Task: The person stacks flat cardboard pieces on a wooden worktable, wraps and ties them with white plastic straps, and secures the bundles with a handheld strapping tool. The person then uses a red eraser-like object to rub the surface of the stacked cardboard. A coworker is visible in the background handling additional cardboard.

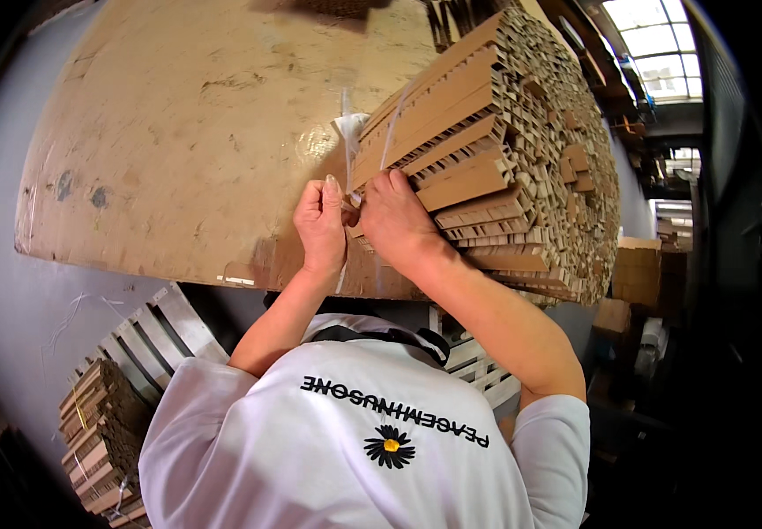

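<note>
A large bundle of brown cardboard strips (pixel 451 132) lies on the table, their cut honeycomb ends facing right. Around it runs a thin whitish plastic strap (pixel 392 132). At the bundle's left side my two hands almost meet. My left hand (pixel 321 227) is closed in a pinch on the strap, thumb pointing up. My right hand (pixel 396 219) rests against the bundle, its fingers curled down where the strap passes; the fingertips are partly hidden. A small whitish bit of strap shows between the hands. Beyond them lies a white scrap (pixel 350 125) by the bundle.
The hands work over a wide scuffed brown tabletop (pixel 178 159), its near edge just in front of me. On the floor, lower left, stand a pale slatted pallet (pixel 156 331) and stacked cardboard strips (pixel 103 432). Cardboard boxes (pixel 637 273) stand at the right.
</note>
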{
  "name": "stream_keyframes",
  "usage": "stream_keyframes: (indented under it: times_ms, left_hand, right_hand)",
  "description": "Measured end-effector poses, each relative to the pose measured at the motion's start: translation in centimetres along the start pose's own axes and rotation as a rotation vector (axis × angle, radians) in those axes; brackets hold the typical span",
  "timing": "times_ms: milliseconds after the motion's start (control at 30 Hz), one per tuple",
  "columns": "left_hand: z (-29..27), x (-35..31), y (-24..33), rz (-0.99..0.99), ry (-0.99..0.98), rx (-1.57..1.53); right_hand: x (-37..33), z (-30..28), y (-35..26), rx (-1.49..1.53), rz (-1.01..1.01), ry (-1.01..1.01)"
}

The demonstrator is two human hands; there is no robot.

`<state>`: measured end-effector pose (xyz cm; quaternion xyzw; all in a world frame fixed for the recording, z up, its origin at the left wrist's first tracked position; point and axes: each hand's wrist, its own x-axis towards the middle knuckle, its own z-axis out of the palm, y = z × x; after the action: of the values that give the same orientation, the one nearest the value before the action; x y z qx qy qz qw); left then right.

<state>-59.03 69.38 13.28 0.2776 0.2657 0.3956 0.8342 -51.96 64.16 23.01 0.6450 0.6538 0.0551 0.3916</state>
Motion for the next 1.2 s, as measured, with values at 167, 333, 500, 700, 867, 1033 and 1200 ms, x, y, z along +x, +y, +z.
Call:
stream_keyframes:
  times_ms: [167, 333, 500, 700, 867, 1033, 1200]
  left_hand:
    - [2.3, 0.0, 1.3, 0.131, -0.08, 0.222]
    - [12.1, 2.8, 3.7, 0.547, -0.188, 0.209]
    - [26.2, 1.5, 5.2, 0.836, -0.356, 0.055]
    - [39.0, -3.6, 11.5, 1.245, -0.741, 0.155]
    - [45.0, -5.8, 11.6, 1.487, -1.162, 0.165]
    - [37.9, -7.6, 17.6, 1.007, -1.209, 0.845]
    - [34.4, -7.0, 19.1, 0.88, -1.13, 1.382]
  right_hand:
    - [-1.4, 0.7, 1.3, 0.069, 0.051, 0.18]
    - [-4.1, -1.2, 11.2, 0.091, 0.173, 0.572]
    - [-10.9, -0.9, 20.1, 0.189, 0.358, 1.006]
    - [-20.7, -3.8, 26.0, 0.237, 0.571, 1.348]
    - [-24.4, -0.7, 27.6, 0.147, 0.641, 1.487]
    - [-18.6, -3.7, 28.3, -0.087, 0.586, 1.601]
    - [-19.4, -5.6, 29.1, -0.028, 0.576, 1.596]
